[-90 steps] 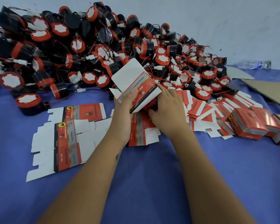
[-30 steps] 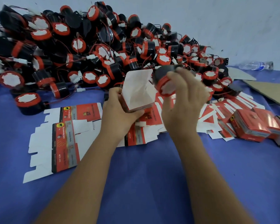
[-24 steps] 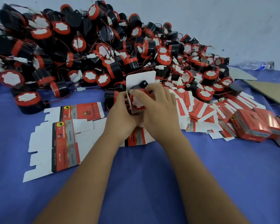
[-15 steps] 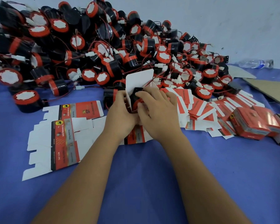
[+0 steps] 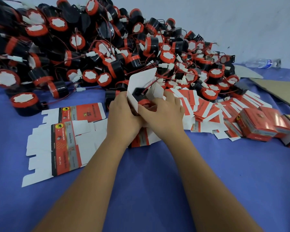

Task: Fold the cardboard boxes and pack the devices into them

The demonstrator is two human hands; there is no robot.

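Note:
My left hand (image 5: 124, 114) grips an opened cardboard box (image 5: 141, 81) with its white top flap standing up. A black and red device (image 5: 141, 97) sits partly inside the box, its red wire trailing out to the right. My right hand (image 5: 164, 114) holds the device and the box's right side, fingers curled at the opening. A big heap of black and red devices (image 5: 107, 47) lies behind. Flat unfolded boxes (image 5: 62, 139) lie at the left, and more flat boxes (image 5: 204, 109) at the right.
Several closed red boxes (image 5: 256, 124) stand in a row at the right edge. A brown cardboard sheet (image 5: 285, 91) and a plastic water bottle (image 5: 261, 62) lie at the far right. Blue cloth (image 5: 149, 173) covers the table.
One second ago my right hand held the device up beside the box. It has since brought it down into the box, and both hands now close around box and device.

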